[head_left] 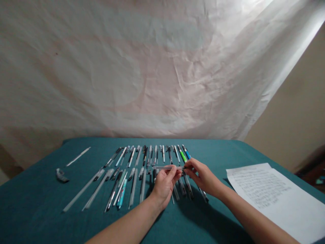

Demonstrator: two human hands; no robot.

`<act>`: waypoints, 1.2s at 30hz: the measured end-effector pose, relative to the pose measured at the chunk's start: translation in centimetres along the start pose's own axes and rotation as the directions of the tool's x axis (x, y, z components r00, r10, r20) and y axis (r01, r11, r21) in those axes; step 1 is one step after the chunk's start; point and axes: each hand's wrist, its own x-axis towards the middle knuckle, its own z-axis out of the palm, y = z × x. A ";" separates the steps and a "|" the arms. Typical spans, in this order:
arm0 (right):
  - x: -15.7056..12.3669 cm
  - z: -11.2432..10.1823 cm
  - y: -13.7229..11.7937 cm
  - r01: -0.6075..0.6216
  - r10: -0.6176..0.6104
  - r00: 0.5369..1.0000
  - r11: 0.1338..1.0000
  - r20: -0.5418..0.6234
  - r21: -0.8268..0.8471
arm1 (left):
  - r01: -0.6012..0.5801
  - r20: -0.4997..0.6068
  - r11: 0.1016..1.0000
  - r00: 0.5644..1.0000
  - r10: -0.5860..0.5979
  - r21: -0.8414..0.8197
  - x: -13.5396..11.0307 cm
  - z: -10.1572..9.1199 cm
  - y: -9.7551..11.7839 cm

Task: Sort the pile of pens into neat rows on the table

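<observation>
Above the middle of the table, my left hand (164,188) pinches a clear, slender pen (162,167) held almost level, its end pointing left. My right hand (200,174) grips the same pen at its right end, fingertips closed on a part I cannot make out. Below and behind my hands lie two rows of pens. A green pen (182,154) and a blue pen (187,153) are just beyond my right hand. On the left of the near row is a light-blue patterned pen (122,194). My hands hide some of the near row.
Handwritten paper sheets (286,210) lie at the right. A white pen-like stick (78,156) and a small clear-and-black object (61,175) rest at the left. The dark green tablecloth (38,210) covers the table, with a pale sheet (157,67) hanging behind it.
</observation>
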 end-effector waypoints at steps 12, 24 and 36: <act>0.0 0.0 0.2 0.009 -0.005 0.999 0.998 0.048 -0.069 | 0.005 -0.009 1.000 1.000 -0.005 -0.017 -0.1 0.0 -0.1; 0.0 -0.4 0.2 0.028 -0.023 0.998 0.997 0.064 -0.076 | 0.007 -0.005 1.000 1.000 -0.007 0.003 -0.1 0.1 -0.2; 0.0 -0.3 0.3 0.008 0.000 0.995 0.997 0.105 -0.082 | 0.002 -0.014 1.000 1.000 -0.002 0.016 -0.1 0.1 -0.1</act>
